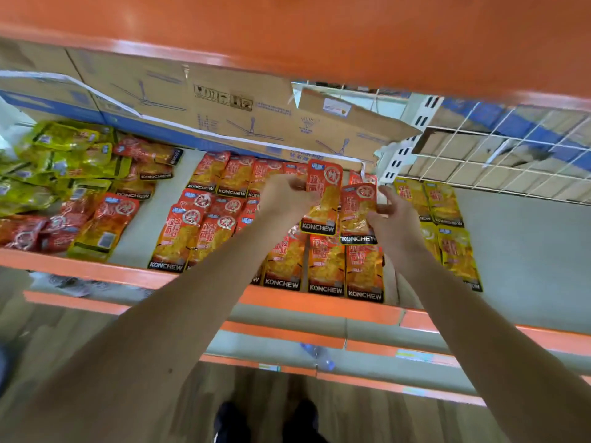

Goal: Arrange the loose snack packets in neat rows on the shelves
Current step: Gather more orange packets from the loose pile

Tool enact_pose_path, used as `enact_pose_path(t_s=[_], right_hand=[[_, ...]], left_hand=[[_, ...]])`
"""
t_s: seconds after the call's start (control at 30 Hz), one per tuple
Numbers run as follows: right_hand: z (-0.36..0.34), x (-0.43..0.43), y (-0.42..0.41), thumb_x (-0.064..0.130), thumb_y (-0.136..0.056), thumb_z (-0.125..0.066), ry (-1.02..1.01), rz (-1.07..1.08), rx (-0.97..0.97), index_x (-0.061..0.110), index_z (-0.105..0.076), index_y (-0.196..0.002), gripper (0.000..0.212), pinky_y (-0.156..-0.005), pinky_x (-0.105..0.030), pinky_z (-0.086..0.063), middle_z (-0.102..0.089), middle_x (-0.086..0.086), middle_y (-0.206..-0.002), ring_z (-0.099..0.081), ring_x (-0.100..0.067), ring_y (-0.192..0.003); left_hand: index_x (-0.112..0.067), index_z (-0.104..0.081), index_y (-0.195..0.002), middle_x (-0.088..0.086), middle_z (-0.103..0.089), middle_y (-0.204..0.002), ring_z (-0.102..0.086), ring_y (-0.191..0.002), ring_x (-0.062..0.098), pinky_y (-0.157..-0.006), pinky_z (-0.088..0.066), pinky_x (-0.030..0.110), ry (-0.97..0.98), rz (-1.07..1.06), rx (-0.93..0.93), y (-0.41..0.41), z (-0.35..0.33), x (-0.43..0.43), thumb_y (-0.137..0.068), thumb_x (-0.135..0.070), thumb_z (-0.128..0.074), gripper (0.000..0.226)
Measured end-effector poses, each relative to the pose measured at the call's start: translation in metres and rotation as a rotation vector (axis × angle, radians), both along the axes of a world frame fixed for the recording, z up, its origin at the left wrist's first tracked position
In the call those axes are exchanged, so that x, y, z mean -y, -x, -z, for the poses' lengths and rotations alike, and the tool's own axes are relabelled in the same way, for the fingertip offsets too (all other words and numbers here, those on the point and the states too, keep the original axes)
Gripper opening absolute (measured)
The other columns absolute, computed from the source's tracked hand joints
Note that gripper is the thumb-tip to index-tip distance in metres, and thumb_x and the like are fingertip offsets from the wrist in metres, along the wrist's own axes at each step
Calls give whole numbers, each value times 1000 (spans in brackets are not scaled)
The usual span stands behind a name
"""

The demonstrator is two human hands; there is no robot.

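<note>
On the shelf (518, 251), a loose heap of green and red packets (64, 174) lies far left, then flat rows of orange packets (204, 231). Above them the left hand (284, 195) grips one orange packet (323, 199); the right hand (396, 220) pinches a second orange packet (356, 212). Yellow packets (444, 206) lie rightmost.

L hand (284, 195) pinches pkt (321, 199) — R hand (395, 219), 2nd pkt (357, 212).

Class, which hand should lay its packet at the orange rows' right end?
Probably right: right hand holds its packet nearest that end, beside the yellow packets; left hand is further left.
</note>
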State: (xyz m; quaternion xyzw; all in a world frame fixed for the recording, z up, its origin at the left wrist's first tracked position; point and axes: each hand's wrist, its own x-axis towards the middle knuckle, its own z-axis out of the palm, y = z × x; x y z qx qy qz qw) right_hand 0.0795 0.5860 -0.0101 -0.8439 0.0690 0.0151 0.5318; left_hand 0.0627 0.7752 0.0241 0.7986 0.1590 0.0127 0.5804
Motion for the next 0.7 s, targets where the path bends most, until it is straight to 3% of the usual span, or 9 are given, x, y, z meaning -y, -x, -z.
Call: enact_pose_path(t_s=[0.2,0.3,0.4,0.5,0.63,0.7], right_hand=[[0,1,-43,11,-94,-53,145,78,57,32,-62,-129,41,-43,-19,-43,-71,-2,-98,-59,-14,-61],[5,-3,-54,10,-95,-52,211,58,68,27,-67,-123,37,-53,-22,-45,-72,-5,-102,-59,-17,-68],[8,-3,-57,11,-96,-50,326,18,107,21,-69,-122,33,-60,-23,-41,-67,-4,-100,-56,-18,-79],[14,-3,-62,9,-95,-48,469,-8,153,14,-71,-112,29,-67,-24,-40,-68,-9,-97,-60,-26,-88],[29,-3,-67,5,-89,-50,616,-41,202,1,-72,-96,23,-93,-43,-46,-67,-22,-102,-58,-40,-104],[30,-4,-65,10,-92,-52,634,-63,189,5,-71,-108,26,-107,-44,-37,-61,-19,-122,-48,-38,-123]], left_hand=[[-19,-70,-75,-2,-71,-81,-67,-73,11,-65,-54,27,-190,82,-18,-50,25,3,-82,-18,-81,13],[-8,-70,-69,-3,-63,-65,-56,-58,7,-50,-41,19,-331,133,19,-65,38,3,-82,-22,-81,22],[-9,-55,-58,-4,-50,-56,-43,-53,5,-45,-29,13,-482,171,75,-75,52,5,-84,-23,-77,37],[-13,-43,-66,-3,-44,-62,-48,-62,12,-53,-31,19,-603,210,62,-89,64,4,-87,-34,-73,42],[-13,-46,-66,0,-45,-67,-49,-62,16,-44,-32,25,-667,225,94,-97,62,-2,-86,-35,-71,39],[-14,-50,-67,1,-49,-67,-54,-63,21,-45,-34,27,-692,254,192,-90,63,-4,-87,-34,-63,31]])
